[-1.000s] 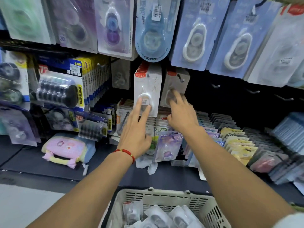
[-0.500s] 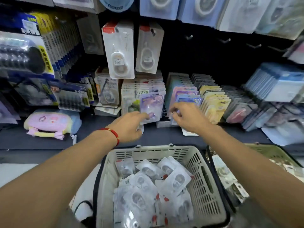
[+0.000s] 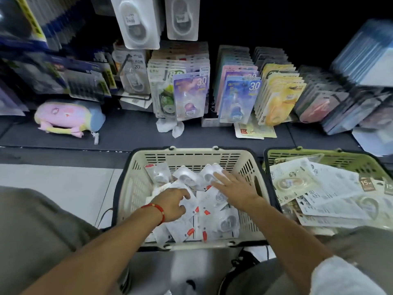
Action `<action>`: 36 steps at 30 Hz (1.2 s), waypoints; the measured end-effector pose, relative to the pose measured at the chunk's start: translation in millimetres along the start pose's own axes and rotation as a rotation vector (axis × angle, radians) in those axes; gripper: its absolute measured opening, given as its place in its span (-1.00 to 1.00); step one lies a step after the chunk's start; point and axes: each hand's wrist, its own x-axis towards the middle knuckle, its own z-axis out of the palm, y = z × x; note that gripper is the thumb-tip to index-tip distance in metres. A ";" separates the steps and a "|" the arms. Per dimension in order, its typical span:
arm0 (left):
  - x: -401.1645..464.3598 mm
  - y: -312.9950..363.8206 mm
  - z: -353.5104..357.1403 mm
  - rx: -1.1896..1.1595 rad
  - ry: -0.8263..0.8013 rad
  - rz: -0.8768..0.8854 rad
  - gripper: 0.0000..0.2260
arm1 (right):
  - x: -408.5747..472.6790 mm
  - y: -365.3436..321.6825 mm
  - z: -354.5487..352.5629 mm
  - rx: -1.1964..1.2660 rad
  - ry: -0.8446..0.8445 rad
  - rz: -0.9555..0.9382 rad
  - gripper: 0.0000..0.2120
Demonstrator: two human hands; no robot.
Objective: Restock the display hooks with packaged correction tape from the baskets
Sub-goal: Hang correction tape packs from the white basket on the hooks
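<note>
Both hands in cream basket (image 3: 136,186): left hand (image 3: 171,204) pinching a correction tape pack (image 3: 187,206) mid-basket, right hand (image 3: 232,188) flat, fingers straight, on packs near far rim; lift one pack cleanly, hang-hole up

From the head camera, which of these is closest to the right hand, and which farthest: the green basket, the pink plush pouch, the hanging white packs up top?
1. Green basket, just right of the right hand.
2. Pink plush pouch, far left on the shelf.
3. Hanging white packs, at the top of the view.

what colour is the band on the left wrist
Red band, clearest in the head view.
</note>
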 end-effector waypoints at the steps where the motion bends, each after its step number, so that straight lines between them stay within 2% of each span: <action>1: -2.8 -1.8 8.5 -0.072 0.011 -0.039 -0.62 | 4.3 -5.5 6.6 -0.071 0.009 -0.034 -0.19; 5: -7.0 -4.9 24.2 -0.267 0.079 -0.107 -0.67 | 17.8 -20.8 21.3 -0.149 0.095 0.019 -0.21; 7: -6.0 -4.4 23.4 -0.355 0.148 -0.134 -0.70 | 18.7 -17.5 19.6 -0.010 0.162 0.065 -0.34; 9: -3.7 -3.3 20.3 -0.480 0.250 -0.185 -0.74 | 14.4 -12.2 8.1 0.330 0.189 0.164 -0.31; 11: -3.3 0.0 17.2 -0.676 0.316 -0.247 -0.77 | 9.7 -13.8 -12.6 0.794 0.168 0.265 -0.18; 12: -3.7 2.5 15.9 -0.799 0.316 -0.265 -0.76 | 8.8 -19.0 -24.4 1.035 0.143 0.279 -0.18; 14: -5.4 7.8 15.0 -1.067 0.268 -0.258 -0.71 | 10.2 -38.0 -42.3 1.390 0.056 0.196 -0.33; 17: -7.9 9.1 19.6 -1.345 0.252 -0.190 -0.74 | 14.9 -67.1 -48.0 1.607 -0.078 0.012 -0.58; 19: -8.7 4.2 21.0 -1.422 0.354 -0.250 -0.80 | 17.3 -74.1 -41.3 1.629 -0.145 0.041 -0.68; 20: -8.7 0.8 21.2 -1.437 0.392 -0.308 -0.82 | 17.3 -72.1 -32.7 1.495 -0.138 0.097 -0.68; 21: -8.4 -3.0 21.6 -1.441 0.416 -0.362 -0.82 | 15.3 -66.7 -22.4 1.231 -0.140 0.126 -0.68; 23: -8.1 -10.7 22.4 -1.452 0.440 -0.410 -0.80 | 7.1 -58.1 7.5 0.547 -0.190 0.120 -0.64; 24: -8.2 -13.5 22.6 -1.469 0.450 -0.419 -0.80 | 1.6 -55.2 22.1 0.330 -0.241 0.112 -0.56; 25: -9.4 -15.2 21.9 -1.489 0.461 -0.430 -0.82 | -3.1 -52.8 33.6 0.227 -0.283 0.099 -0.47; 28: -12.3 -19.3 19.7 -1.532 0.473 -0.464 -0.81 | -4.4 -45.3 49.4 0.287 -0.284 0.079 -0.37; 31: -15.2 -20.1 19.6 -1.516 0.458 -0.471 -0.68 | -2.3 -36.4 47.6 0.462 -0.322 0.070 -0.55; 33: -15.7 -20.3 19.9 -1.489 0.473 -0.485 -0.66 | -1.9 -29.1 38.4 0.725 -0.302 0.143 -0.66; 36: -14.0 -16.3 20.4 -1.483 0.486 -0.515 -0.72 | -0.9 -18.1 6.0 1.294 -0.182 0.233 -0.59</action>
